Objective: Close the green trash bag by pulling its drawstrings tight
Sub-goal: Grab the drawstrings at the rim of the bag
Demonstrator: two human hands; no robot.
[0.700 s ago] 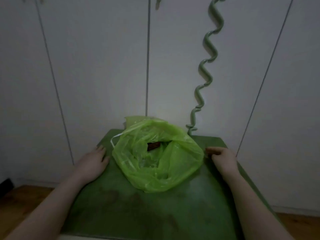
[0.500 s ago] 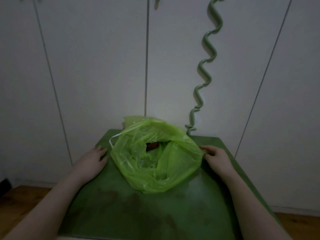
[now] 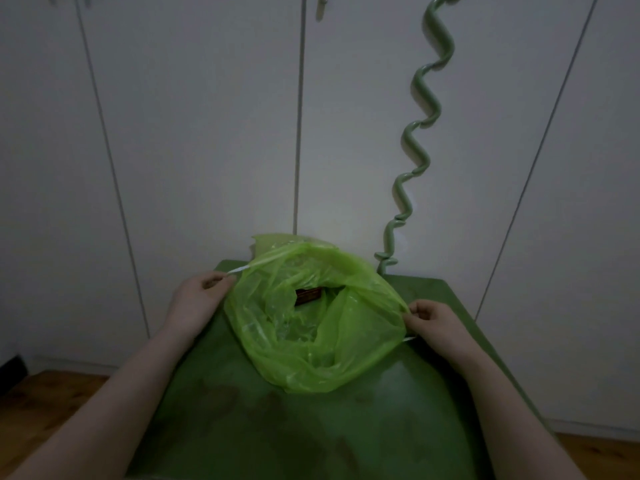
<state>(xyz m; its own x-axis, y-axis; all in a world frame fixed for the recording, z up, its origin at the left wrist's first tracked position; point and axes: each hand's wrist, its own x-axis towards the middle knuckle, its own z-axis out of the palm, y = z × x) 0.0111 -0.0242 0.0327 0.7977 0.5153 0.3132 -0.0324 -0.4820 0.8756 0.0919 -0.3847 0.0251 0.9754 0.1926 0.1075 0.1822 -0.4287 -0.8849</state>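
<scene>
A translucent green trash bag [image 3: 346, 341] lies on the dark green table [image 3: 277, 427] with its mouth wide open. A brown item [image 3: 309, 295] shows inside it. My left hand [image 3: 197, 299] is at the bag's left rim, fingers pinched on the white drawstring [image 3: 239, 270] that sticks out there. My right hand [image 3: 436, 322] is at the right rim, fingers curled on the bag's edge, with a short bit of white drawstring [image 3: 408, 338] showing just below them.
A green spiral rod [image 3: 420, 133] rises from the table's back right corner against white cabinet doors [image 3: 207, 133]. Wooden floor [image 3: 41, 410] shows at both lower sides. The table's edge runs close past my right hand.
Both hands have moved in from the tabletop to the bag's rim. The left hand has taken hold of the white drawstring, and the right hand has closed on the right edge.
</scene>
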